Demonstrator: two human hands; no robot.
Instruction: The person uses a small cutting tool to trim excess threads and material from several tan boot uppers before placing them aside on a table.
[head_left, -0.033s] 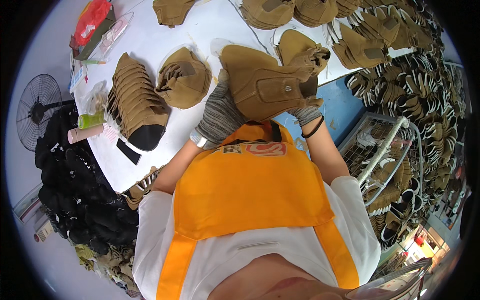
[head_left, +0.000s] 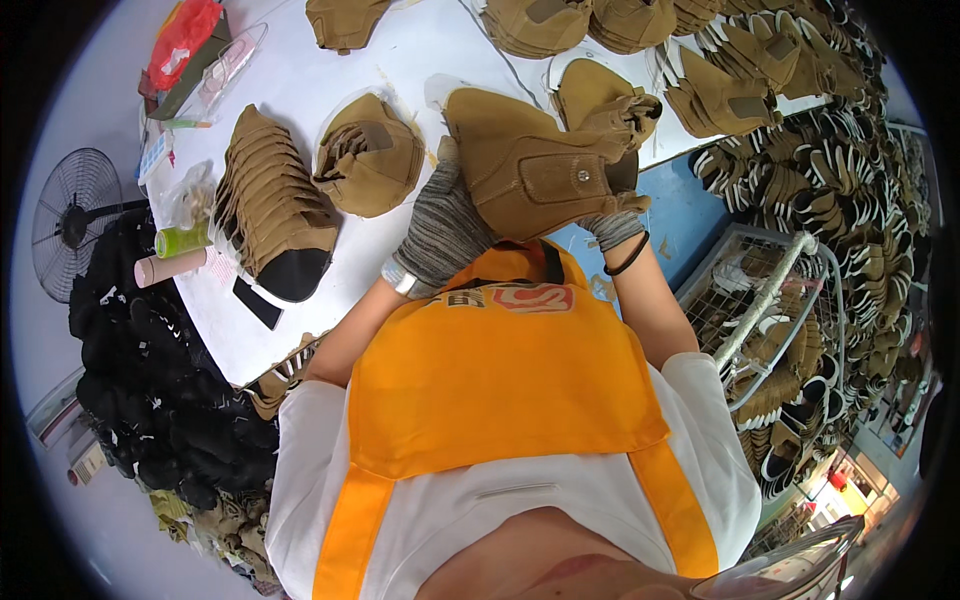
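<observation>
A brown shoe upper (head_left: 530, 165) with a round metal snap on its side panel is held up before my chest. My left hand (head_left: 440, 232), in a grey knit glove, grips its left side, with the thumb up along the edge. At its lower right, my right hand (head_left: 614, 228) is closed on it, also gloved; most of those fingers are hidden behind the upper. Just behind it another brown upper (head_left: 590, 92) lies on the white table (head_left: 375, 245). To the left sit a rounded brown upper (head_left: 370, 165) and a long stack of nested uppers (head_left: 275, 190) with a black end.
More brown uppers (head_left: 535, 30) stand along the table's far side. At left are a green roll (head_left: 182, 238), a pink roll (head_left: 170, 267), a fan (head_left: 78, 210) and a black heap (head_left: 170, 390). A wire basket (head_left: 745, 270) of uppers stands close by my right arm.
The held upper has shifted very slightly to the right and turned a little, with both hands still on it. Nothing else has visibly moved.
</observation>
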